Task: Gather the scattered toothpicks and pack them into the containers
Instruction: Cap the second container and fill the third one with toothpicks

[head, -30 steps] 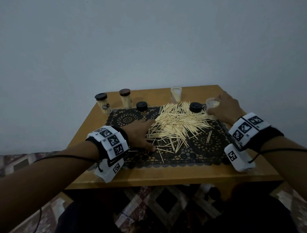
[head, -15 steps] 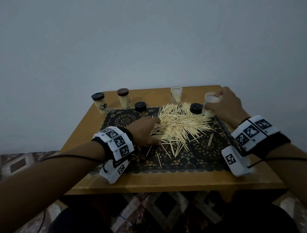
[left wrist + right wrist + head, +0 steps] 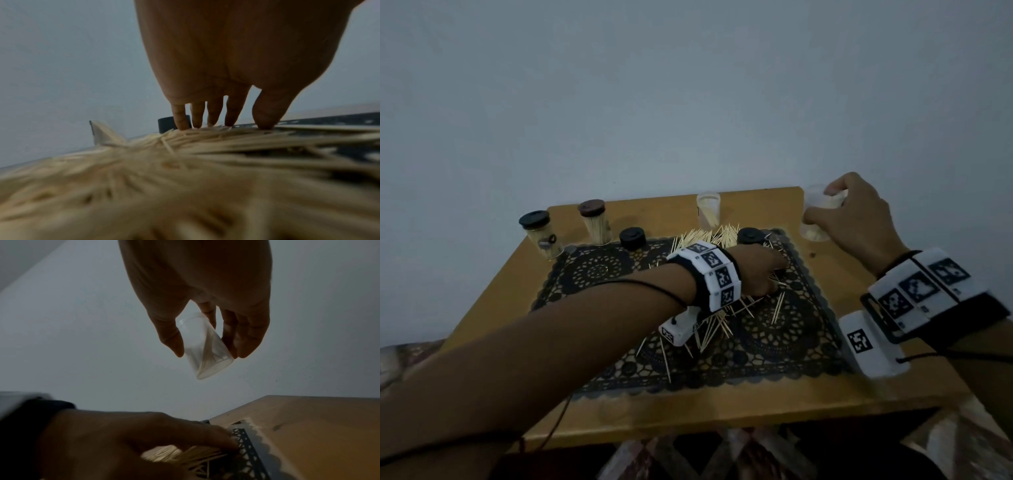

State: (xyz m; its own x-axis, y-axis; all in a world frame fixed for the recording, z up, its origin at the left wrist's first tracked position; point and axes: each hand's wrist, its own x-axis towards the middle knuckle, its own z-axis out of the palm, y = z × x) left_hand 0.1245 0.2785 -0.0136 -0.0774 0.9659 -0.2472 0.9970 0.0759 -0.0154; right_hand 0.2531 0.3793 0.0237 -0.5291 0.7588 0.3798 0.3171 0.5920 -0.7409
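A heap of pale wooden toothpicks lies on the black lace mat. My left hand reaches across the heap and hides most of it in the head view. Its spread, fairly straight fingers and thumb touch the top of the pile near the mat's right edge. My right hand grips a clear plastic container between thumb and fingers. The container hangs tilted above the table's far right corner, with some toothpicks inside.
Two capped jars of toothpicks stand at the back left. Two loose black lids sit on the mat's far edge. An open clear container stands at the back. The wooden table meets a grey wall.
My left hand has swept from the pile's left edge rightward across it. My right hand has lifted the clear container up and to the right, off the table.
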